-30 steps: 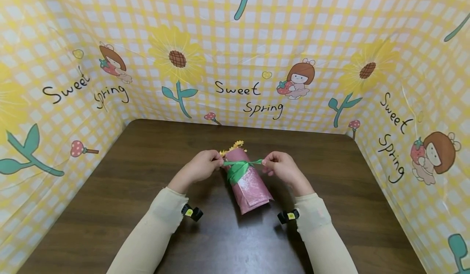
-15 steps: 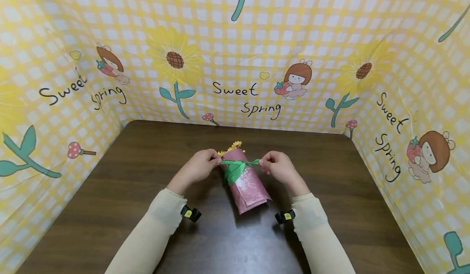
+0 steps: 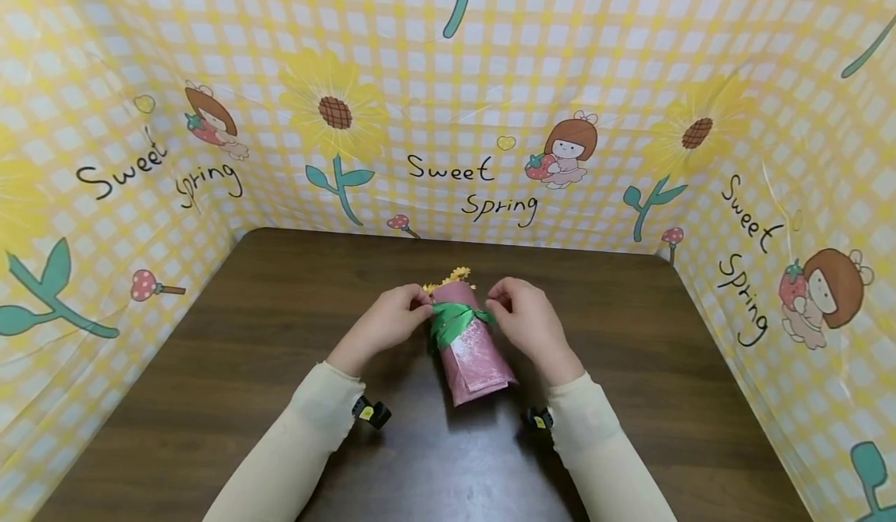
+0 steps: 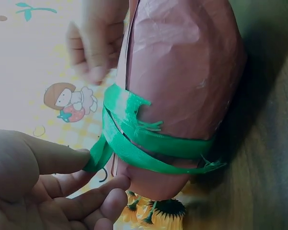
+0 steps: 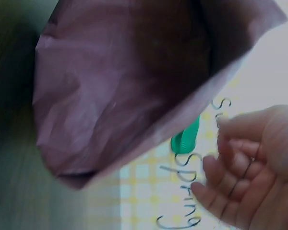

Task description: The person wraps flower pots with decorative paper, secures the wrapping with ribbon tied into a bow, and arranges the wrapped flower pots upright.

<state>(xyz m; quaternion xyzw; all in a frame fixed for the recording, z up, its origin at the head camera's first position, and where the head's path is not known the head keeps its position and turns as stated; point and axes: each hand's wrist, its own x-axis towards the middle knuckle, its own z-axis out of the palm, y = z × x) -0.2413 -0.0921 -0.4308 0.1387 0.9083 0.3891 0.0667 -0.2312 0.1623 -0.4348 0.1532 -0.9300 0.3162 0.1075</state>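
A bouquet wrapped in pink paper (image 3: 479, 368) lies on the table, its open bottom end toward me in the head view. Yellow flowers (image 4: 167, 210) stick out at the far end. Green ribbon (image 4: 158, 143) runs around the wrapping in crossed bands, with frayed ends against the paper. My left hand (image 4: 53, 184) pinches a ribbon tail between thumb and forefinger at the left side. On the other side, my right hand (image 3: 528, 320) hovers beside the ribbon, its fingers loosely bent. In the right wrist view a bit of ribbon (image 5: 186, 139) shows past the paper, apart from those fingers.
The dark wooden table (image 3: 280, 304) is walled on three sides by yellow checked cloth (image 3: 448, 102) printed with flowers and "Sweet Spring". Small black cameras sit at both wrists, such as the left wrist camera (image 3: 372, 411).
The right hand has let go of its ribbon end, which it held taut to the right before. The left hand still pinches its end, shifted slightly right. The bouquet stays in place.
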